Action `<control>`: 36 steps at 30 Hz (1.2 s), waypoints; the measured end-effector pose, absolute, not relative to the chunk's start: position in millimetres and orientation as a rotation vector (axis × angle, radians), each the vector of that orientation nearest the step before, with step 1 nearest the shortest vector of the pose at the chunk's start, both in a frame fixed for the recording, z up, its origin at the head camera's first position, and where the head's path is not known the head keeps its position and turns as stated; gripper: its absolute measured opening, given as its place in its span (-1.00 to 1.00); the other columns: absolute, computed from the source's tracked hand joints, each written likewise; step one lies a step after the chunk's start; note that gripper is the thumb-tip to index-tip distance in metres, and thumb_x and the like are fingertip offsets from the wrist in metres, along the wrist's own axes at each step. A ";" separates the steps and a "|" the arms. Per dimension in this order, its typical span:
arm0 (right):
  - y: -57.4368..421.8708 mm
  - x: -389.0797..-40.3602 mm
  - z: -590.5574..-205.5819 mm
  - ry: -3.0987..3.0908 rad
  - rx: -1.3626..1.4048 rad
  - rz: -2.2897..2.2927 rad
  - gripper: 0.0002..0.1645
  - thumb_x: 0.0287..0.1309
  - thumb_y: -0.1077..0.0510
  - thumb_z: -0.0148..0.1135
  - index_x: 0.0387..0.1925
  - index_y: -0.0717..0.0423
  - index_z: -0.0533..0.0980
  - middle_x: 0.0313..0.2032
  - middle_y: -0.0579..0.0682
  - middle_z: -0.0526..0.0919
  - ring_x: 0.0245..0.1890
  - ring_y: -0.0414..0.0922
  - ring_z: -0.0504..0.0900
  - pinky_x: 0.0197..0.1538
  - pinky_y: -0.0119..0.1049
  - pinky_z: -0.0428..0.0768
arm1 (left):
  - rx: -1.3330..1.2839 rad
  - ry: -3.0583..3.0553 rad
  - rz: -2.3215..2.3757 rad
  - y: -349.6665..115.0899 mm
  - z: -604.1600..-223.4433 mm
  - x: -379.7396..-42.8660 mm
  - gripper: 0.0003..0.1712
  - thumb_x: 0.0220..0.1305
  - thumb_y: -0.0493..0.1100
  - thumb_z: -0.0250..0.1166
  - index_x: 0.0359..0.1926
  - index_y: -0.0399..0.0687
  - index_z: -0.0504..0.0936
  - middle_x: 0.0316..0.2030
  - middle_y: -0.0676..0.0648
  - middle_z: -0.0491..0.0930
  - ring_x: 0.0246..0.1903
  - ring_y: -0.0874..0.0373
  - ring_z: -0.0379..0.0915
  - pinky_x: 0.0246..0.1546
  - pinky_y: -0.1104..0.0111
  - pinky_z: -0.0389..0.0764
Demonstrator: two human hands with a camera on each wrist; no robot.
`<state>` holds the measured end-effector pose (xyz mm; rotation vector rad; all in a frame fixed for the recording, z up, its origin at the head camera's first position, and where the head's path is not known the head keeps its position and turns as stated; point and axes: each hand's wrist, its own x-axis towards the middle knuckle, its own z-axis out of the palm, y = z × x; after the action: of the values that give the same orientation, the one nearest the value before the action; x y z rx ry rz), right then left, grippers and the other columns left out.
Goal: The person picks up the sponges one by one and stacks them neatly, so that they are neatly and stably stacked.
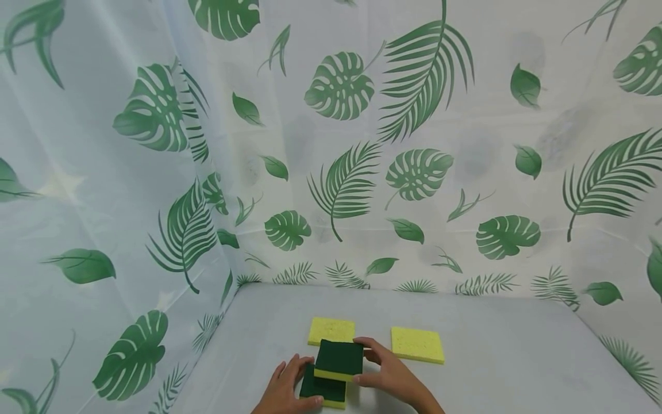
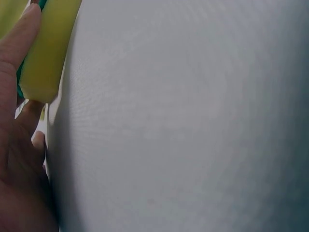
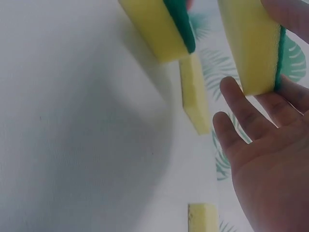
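The right hand [image 1: 389, 375] is pinching a green-topped upper sponge [image 1: 338, 359] by opposite edges, seemingly to keep its scouring face clear, above a matching lower sponge [image 1: 326, 392] that the left hand [image 1: 284, 388] is gripping, perhaps for steadiness. Beyond, a porous, rectangular yellow sponge [image 1: 331, 330] and its yellow twin [image 1: 417, 344] are lying flat on the pale worktop [image 1: 496, 362].

No readable text, label, brand, number or sign anywhere: not between the fingers [image 3: 247, 110], beside them or beyond them.
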<state>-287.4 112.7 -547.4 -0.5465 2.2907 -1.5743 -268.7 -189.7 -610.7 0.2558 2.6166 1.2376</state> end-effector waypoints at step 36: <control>85.0 -288.4 -568.8 2.175 -0.616 -1.538 -0.12 0.26 0.05 0.52 0.53 0.16 0.39 0.38 0.19 0.51 0.28 0.31 0.54 0.27 0.56 0.38 | 0.268 2.567 1.294 -200.6 -622.1 -271.9 0.29 0.18 0.46 0.52 0.59 -0.29 0.24 0.46 -0.36 0.40 0.53 -0.53 0.01 0.47 -0.46 -0.14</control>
<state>-288.4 85.0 -568.8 -0.6164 2.1748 -1.5378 -271.9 -200.6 -622.1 0.2678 2.5667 1.2936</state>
